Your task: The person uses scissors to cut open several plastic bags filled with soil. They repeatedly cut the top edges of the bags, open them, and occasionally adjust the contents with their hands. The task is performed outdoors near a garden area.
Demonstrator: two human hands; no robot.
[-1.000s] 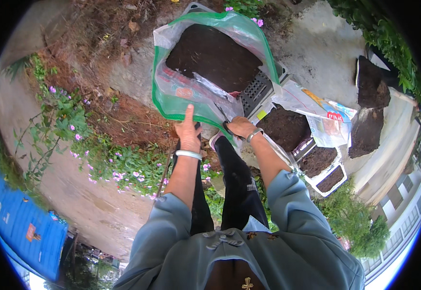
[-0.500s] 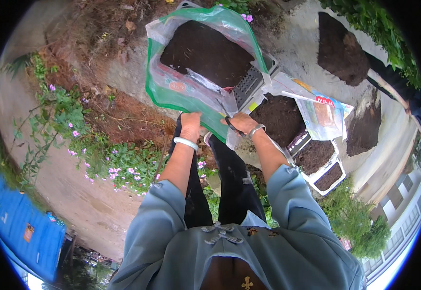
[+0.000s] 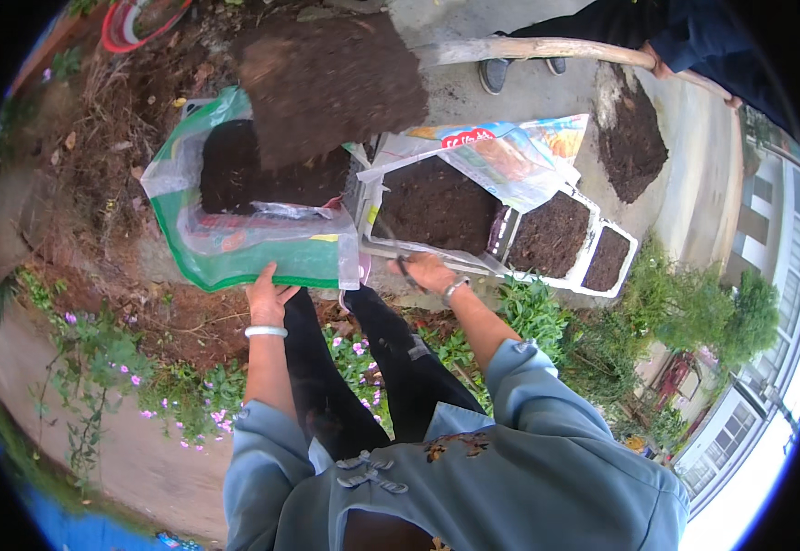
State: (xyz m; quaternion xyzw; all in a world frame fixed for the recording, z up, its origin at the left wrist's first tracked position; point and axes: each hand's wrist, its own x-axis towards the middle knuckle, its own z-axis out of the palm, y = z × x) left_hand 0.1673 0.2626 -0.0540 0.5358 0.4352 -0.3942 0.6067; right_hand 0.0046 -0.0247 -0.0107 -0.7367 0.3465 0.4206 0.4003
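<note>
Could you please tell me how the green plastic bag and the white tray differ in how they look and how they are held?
The green plastic bag is soft, crumpled and translucent; the white tray is rigid, with several compartments. The left hand touches the bag's lower edge, while the right hand rests on the tray's near rim. A printed wrapper partly covers the tray; the bag's mouth lies open. Both hold dark soil.
</note>
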